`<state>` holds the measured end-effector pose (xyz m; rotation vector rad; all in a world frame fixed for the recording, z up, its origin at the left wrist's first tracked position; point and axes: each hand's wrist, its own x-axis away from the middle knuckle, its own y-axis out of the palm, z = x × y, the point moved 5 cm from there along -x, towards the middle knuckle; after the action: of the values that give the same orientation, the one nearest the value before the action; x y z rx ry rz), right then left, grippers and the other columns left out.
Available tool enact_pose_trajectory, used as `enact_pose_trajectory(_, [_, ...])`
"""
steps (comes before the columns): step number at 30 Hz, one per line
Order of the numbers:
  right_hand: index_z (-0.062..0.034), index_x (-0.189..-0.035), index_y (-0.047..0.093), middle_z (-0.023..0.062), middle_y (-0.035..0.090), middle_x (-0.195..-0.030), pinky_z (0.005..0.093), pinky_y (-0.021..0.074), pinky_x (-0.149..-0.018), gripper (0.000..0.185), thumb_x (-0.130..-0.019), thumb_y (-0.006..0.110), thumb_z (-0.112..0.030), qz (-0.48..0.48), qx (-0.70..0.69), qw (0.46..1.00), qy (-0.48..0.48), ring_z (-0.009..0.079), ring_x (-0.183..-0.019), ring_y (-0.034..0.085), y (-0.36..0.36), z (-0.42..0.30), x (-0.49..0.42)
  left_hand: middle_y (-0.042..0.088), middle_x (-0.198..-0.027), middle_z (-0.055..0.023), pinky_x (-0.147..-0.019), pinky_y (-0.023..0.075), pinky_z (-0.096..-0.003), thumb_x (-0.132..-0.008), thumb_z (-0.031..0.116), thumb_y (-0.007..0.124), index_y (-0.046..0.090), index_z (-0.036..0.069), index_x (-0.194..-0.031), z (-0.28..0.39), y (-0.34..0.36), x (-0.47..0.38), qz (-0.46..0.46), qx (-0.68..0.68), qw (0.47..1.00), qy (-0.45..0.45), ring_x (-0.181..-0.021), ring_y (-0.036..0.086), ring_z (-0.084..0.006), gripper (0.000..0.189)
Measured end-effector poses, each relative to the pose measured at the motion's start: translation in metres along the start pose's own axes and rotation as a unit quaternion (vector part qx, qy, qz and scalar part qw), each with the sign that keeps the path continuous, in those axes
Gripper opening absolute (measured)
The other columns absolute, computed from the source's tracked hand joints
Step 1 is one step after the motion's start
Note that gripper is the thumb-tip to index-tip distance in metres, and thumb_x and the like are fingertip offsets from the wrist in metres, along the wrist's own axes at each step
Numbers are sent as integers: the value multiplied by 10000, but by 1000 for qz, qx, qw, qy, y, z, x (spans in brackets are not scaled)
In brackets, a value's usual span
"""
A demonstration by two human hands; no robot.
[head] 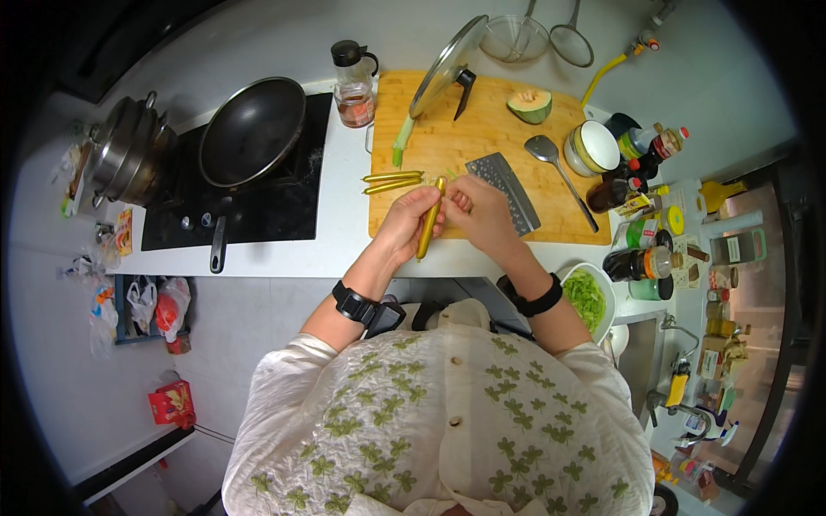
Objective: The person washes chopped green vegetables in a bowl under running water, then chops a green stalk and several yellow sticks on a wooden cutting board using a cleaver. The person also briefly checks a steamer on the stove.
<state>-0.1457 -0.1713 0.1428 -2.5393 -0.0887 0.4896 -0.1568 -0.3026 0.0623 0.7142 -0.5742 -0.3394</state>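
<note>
My left hand [413, 216] holds a gold-wrapped sausage [428, 226] upright near the front edge of the bamboo cutting board [452, 138]. The fingers of my right hand [477, 209] are bent together by the sausage's upper end; whether they pinch its wrapper cannot be told. Two more gold-wrapped sausages [392, 182] lie side by side on the board, left of my hands. A dark cleaver blade [506, 193] rests on the board behind my right hand, its handle not visible. A piece of green onion [404, 142] lies farther back, beneath the rim of a glass lid [445, 68].
A black wok [253, 132] sits on the stove at left. Beside the board stands a glass jug [354, 90]. A spatula [561, 171], a cut melon [530, 106] and bowls [592, 147] occupy its right side. Chopped greens fill a white bowl [610, 293] near my right arm.
</note>
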Motion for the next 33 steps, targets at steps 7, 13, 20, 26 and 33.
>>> enact_pose_trajectory(7, [-48, -808, 574, 78, 559, -731, 343, 462, -587, 108, -785, 679, -59, -53, 20, 998, 8, 225, -656, 582, 15, -16, 38, 652, -979, -51, -832, 538, -363, -1026, 261, 527, 609, 58, -1155, 21, -14, -21, -18, 130, 991, 18, -889, 636, -184, 254])
enact_pose_trajectory(13, [-73, -795, 573, 62, 562, -723, 338, 465, -588, 117, -760, 682, -46, -96, 40, 994, -14, 228, -667, 587, 11, -20, 72, 657, -922, -31, -830, 520, -377, -1029, 290, 520, 611, 93, -1140, 47, -33, -41, 9, 241, 970, 27, -855, 633, -170, 245])
enact_pose_trajectory(20, [-78, -806, 578, 50, 577, -743, 327, 470, -577, 127, -754, 680, -25, -121, 84, 989, -19, 215, -672, 595, -4, -18, 83, 661, -937, -50, -780, 498, -327, -1030, 272, 510, 615, 68, -1138, 61, -52, -62, 24, 315, 947, 59, -831, 617, -163, 253])
enact_pose_trajectory(26, [-54, -899, 622, 66, 621, -813, 300, 504, -643, 128, -799, 703, -47, -140, -33, 983, 116, 209, -713, 620, -17, 14, 87, 634, -915, -51, -743, 500, -311, -1051, 289, 465, 589, 64, -1207, 68, -36, -51, 15, 293, 951, 95, -795, 588, -158, 300])
enact_pose_trajectory(33, [-15, -977, 684, 52, 609, -818, 240, 456, -622, 136, -861, 719, -77, 26, -25, 996, 82, 115, -676, 563, -34, 14, 30, 628, -876, -44, -689, 497, -258, -1056, 254, 467, 558, 49, -1250, 61, 14, -2, -81, -67, 985, 140, -736, 571, -130, 297])
